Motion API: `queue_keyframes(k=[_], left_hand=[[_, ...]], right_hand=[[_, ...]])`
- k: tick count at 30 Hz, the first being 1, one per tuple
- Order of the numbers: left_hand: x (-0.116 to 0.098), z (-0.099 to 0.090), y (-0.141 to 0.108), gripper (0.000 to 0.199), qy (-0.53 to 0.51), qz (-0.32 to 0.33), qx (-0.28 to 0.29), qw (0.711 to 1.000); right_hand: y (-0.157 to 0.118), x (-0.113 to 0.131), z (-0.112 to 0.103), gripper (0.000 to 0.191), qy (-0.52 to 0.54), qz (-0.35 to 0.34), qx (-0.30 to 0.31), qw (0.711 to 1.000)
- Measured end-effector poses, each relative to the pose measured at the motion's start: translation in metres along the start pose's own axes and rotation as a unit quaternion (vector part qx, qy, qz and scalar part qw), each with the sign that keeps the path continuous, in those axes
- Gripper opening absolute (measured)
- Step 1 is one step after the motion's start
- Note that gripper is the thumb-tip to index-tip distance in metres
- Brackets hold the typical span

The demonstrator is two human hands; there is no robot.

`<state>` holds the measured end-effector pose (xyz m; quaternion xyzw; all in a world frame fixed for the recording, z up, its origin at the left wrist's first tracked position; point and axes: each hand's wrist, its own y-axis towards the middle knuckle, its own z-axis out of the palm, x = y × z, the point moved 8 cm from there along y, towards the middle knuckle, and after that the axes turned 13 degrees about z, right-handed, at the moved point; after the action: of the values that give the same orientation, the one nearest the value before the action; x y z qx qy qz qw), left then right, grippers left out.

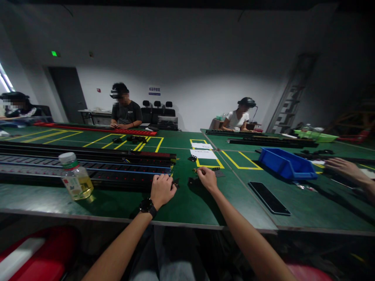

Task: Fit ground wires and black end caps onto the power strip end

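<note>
My left hand [162,191], with a black watch on its wrist, lies over the near end of a long black rail [129,183]. Its fingers are curled, and a small black bracket [175,182] shows at the thumb, at the rail's end. My right hand [208,177] is closed in a pinch just above the green table, on a small part too fine to make out. Beside it are a flat black plate [219,173] and a dark bracket [191,181]. Another black bracket with holes [192,158] lies farther off, by white paper [202,154].
A bottle of yellow drink [75,177] stands before the rails. To the right are a phone [268,198], a blue bin [287,164] and another person's hand [341,166]. People sit across the green table [181,142], near a red rail [102,128] and black rails [272,141].
</note>
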<state>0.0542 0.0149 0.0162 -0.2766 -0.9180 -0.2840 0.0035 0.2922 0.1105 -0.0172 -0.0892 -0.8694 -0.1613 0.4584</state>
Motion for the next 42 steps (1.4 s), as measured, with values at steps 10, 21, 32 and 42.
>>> queue_keyframes(k=[10, 21, 32, 42], left_hand=[[0.0, -0.001, -0.001, 0.017, -0.003, 0.0, -0.003, 1.0], [0.0, 0.0, -0.001, 0.016, -0.008, 0.002, -0.006, 1.0], [0.0, 0.001, -0.001, 0.017, -0.005, 0.001, -0.003, 1.0], [0.0, 0.0, -0.001, 0.017, 0.0, 0.001, -0.003, 1.0]], right_hand=[[-0.006, -0.001, 0.014, 0.026, -0.172, -0.013, 0.032, 0.985], [-0.003, 0.0, -0.012, 0.039, -0.24, 0.017, -0.079, 0.968], [-0.004, -0.005, 0.007, 0.032, -0.306, -0.024, -0.013, 0.952], [-0.002, -0.006, 0.001, 0.034, -0.312, 0.018, -0.015, 0.95]])
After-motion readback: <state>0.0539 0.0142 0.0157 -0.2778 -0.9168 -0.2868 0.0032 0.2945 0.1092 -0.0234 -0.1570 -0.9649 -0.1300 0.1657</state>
